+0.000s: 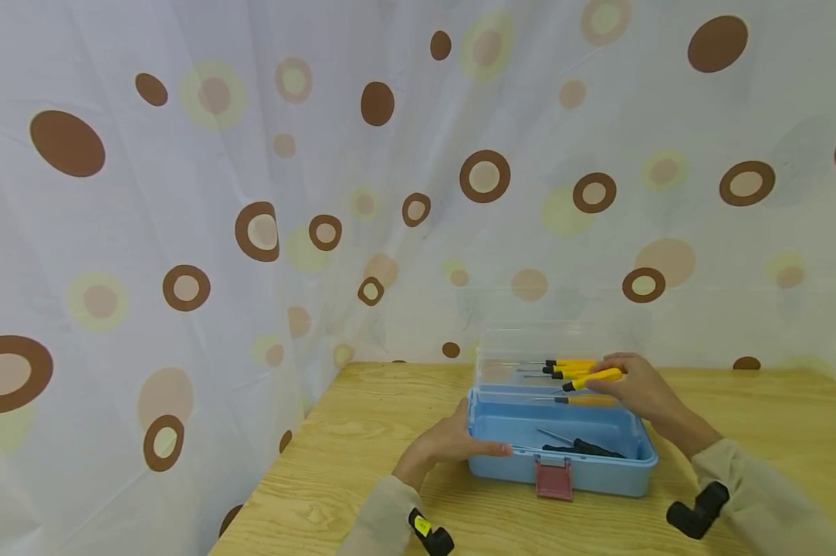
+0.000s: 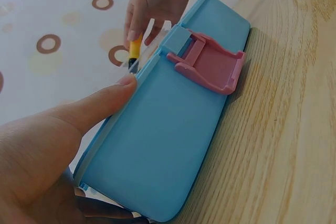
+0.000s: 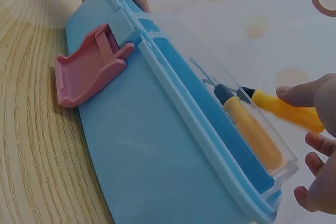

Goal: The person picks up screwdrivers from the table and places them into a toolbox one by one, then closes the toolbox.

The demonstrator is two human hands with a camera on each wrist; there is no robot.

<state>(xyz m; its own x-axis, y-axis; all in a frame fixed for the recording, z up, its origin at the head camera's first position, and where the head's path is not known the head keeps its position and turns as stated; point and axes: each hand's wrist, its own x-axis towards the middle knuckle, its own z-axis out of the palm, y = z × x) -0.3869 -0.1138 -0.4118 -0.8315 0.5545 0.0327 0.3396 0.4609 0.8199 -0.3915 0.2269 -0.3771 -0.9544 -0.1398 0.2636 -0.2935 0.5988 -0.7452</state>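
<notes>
A light-blue toolbox (image 1: 601, 480) with a pink latch (image 1: 553, 480) hanging down in front stands on the table, its clear lid (image 1: 497, 340) raised at the back. My left hand (image 1: 452, 437) holds the box's left end, thumb on the front rim. Over the back of the box, my right hand (image 1: 638, 390) pinches a screwdriver (image 1: 596, 378) by its yellow handle, black collar pointing left. Below it lies another yellow-handled screwdriver (image 3: 252, 132), along the clear plastic. More yellow-handled screwdrivers (image 1: 569, 364) lie behind. Black-handled screwdrivers (image 1: 594, 448) rest inside the box.
The box sits toward the back of a wooden table (image 1: 376, 405). Right behind the table hangs a white curtain (image 1: 418, 154) with brown and yellow circles. The table's left edge runs diagonally beside the curtain.
</notes>
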